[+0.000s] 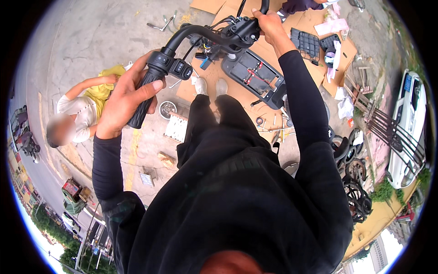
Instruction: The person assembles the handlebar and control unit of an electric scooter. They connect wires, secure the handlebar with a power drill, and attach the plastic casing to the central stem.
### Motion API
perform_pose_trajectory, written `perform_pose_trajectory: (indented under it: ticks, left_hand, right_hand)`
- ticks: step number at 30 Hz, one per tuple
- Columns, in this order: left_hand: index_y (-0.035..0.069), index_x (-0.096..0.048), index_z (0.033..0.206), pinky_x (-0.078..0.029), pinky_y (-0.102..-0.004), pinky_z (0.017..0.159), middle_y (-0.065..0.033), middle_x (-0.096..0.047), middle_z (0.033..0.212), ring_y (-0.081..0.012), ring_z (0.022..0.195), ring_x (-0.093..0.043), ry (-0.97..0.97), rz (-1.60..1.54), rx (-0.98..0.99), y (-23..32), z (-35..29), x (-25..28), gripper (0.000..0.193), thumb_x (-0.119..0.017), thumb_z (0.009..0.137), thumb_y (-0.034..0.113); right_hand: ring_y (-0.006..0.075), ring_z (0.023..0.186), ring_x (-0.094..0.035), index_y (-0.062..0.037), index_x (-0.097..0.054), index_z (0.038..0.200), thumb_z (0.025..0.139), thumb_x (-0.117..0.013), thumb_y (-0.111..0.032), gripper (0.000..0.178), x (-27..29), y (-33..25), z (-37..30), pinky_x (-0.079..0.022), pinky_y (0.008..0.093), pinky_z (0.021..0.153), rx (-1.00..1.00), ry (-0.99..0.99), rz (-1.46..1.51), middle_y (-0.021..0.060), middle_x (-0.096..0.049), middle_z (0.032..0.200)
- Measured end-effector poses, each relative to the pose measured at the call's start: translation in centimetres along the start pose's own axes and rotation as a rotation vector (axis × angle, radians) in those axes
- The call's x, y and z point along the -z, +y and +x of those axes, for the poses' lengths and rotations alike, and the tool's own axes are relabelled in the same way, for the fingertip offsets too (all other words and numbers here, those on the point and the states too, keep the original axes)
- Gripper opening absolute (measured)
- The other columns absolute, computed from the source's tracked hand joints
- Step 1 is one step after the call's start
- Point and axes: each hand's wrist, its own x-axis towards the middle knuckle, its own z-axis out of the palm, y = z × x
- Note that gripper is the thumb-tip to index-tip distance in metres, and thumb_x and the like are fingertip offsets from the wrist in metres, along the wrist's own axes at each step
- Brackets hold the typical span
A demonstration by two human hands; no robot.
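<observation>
My left hand (122, 101) is wrapped round the black rubber grip (145, 101) at the left end of a handlebar (200, 31), its thumb lying across the grip. Just beyond that thumb sits a switch pod (160, 61) with buttons, and a second small control (180, 69) beside it. My right hand (271, 28) closes on the bar just right of the black stem clamp (246, 30); its fingertips are partly hidden. Cables run about the clamp. Below it lies the bike's footboard (237, 68), an uncovered tray with red wires (254, 73) inside.
Cardboard (269, 50) covers the ground under the bike. At left is a person (84, 107) with yellow cloth; another person's dark clothing (301, 5) shows at top. A bowl of small parts (167, 108), a black basket (305, 44), tools and tyres (353, 150) lie around.
</observation>
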Motion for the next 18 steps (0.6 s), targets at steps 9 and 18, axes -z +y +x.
perform_pose_trajectory:
  ticks: [9, 18]
  left_hand:
    - [-0.001, -0.038, 0.154, -0.044, -0.0244, 0.055, -0.0043, -0.059, 0.093, -0.009, 0.061, -0.054, 0.004, 0.051, -0.022, 0.9, 0.0, -1.3, 0.068, -0.069, 0.094, 0.008]
    - [0.001, -0.036, 0.156, -0.045, -0.0245, 0.055, -0.0049, -0.059, 0.095, -0.0091, 0.061, -0.054, 0.017, 0.018, -0.039, -0.6, 0.0, -0.9, 0.071, -0.069, 0.094, 0.008]
  right_hand:
    - [0.0218, 0.067, -0.064, 0.0033, -0.062, 0.097, 0.097, -0.069, -0.026, 0.031, 0.4, 1.5, -0.6, -0.05, 0.0403, 0.055, 0.015, 0.026, 0.112, 0.0125, -0.068, 0.084]
    - [0.0216, 0.069, -0.063, 0.0034, -0.062, 0.096, 0.097, -0.068, -0.026, 0.03, 0.2, 0.8, 0.2, -0.05, 0.0406, 0.058, 0.043, 0.014, 0.038, 0.0123, -0.067, 0.083]
